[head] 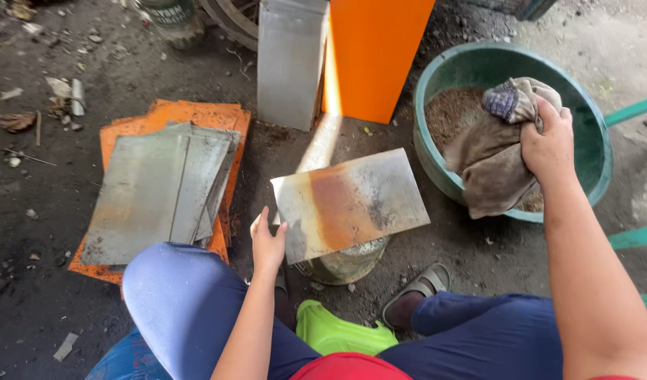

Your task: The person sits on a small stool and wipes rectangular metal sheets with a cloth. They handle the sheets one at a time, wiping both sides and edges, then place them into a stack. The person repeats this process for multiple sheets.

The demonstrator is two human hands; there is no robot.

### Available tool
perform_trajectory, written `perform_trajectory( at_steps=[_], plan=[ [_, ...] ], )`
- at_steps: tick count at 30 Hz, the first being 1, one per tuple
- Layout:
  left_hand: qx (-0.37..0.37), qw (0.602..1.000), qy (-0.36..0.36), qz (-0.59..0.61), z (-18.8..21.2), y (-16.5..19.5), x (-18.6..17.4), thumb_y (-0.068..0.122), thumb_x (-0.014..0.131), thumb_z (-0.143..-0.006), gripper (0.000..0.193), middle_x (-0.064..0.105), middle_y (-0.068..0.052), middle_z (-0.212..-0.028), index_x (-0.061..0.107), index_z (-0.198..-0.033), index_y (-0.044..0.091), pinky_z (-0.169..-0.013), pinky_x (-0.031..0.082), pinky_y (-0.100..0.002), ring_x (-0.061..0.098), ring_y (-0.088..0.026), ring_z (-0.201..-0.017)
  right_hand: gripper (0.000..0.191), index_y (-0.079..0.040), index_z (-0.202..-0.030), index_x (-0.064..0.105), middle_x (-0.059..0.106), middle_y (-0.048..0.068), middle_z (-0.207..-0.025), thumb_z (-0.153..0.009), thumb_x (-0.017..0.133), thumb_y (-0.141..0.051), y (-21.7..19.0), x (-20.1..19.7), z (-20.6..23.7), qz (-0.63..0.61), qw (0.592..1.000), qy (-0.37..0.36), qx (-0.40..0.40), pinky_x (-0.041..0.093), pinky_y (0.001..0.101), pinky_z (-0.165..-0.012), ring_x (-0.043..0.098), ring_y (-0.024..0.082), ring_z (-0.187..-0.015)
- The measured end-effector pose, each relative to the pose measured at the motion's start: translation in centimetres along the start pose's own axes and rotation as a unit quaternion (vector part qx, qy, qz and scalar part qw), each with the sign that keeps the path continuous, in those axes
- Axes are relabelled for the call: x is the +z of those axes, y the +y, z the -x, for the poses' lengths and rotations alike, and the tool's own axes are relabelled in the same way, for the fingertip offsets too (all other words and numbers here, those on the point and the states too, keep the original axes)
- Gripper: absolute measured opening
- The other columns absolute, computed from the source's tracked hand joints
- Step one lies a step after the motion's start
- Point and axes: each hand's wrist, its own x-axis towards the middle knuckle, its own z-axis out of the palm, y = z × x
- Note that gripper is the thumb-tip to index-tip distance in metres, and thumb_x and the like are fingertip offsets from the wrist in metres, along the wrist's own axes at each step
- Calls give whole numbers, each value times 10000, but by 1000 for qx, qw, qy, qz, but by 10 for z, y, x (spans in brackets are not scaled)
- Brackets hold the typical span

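A rectangular metal sheet (351, 203) with a rust-orange streak down its middle lies flat on a round metal can (346, 262). My left hand (266, 243) grips the sheet's near left corner. My right hand (546, 144) is closed on a dirty brown-grey rag (489, 155), lifted over a green plastic basin (591, 119) that holds brownish gritty material. The rag hangs down over the basin's near rim.
A stack of grey metal sheets (155, 190) lies on orange sheets (218, 116) on the dirty ground to the left. An upright grey panel (290, 60) and an orange panel (373, 53) stand behind. My knees, a sandalled foot (418, 292) and a lime-green object (334, 331) are below.
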Motion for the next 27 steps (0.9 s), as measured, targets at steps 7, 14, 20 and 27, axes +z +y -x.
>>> perform_trajectory(
  at_steps=[7,14,20,27],
  plan=[
    [-126,954,16,270,-9,-7,7,145,653,-1000,619,417,-175,-1553,371,-1544,58,-1142,342,-390,439,-254,-1408,399,-131,-1261,677,608,123,-1300,-868,716,-189,-79,83,-11,-80,964,-153,204,485,450,-986,583,267,-1181],
    [-239,924,-143,260,13,-26,7,15,548,-961,548,695,-115,-1183,496,-1502,79,-798,590,-333,674,-193,-997,1072,-377,-1599,212,41,229,-1664,-753,786,-700,-217,208,84,191,849,-463,169,190,750,-1095,67,472,-1517],
    [-211,940,-137,231,14,-53,4,-46,558,-958,511,743,-80,-1036,551,-1456,64,-700,599,-291,700,-150,-818,761,-381,-1539,385,68,211,-1684,-872,635,-648,-301,267,134,225,850,-473,-46,233,699,-1130,258,399,-1475],
    [-229,926,-86,287,17,-64,7,-23,588,-981,308,776,-96,-1022,702,-1265,-64,-692,625,-306,748,-180,-831,615,-422,-1403,607,341,101,-1607,-833,657,-196,-271,230,219,91,838,-409,-351,335,608,-1077,509,310,-1250]
  ],
)
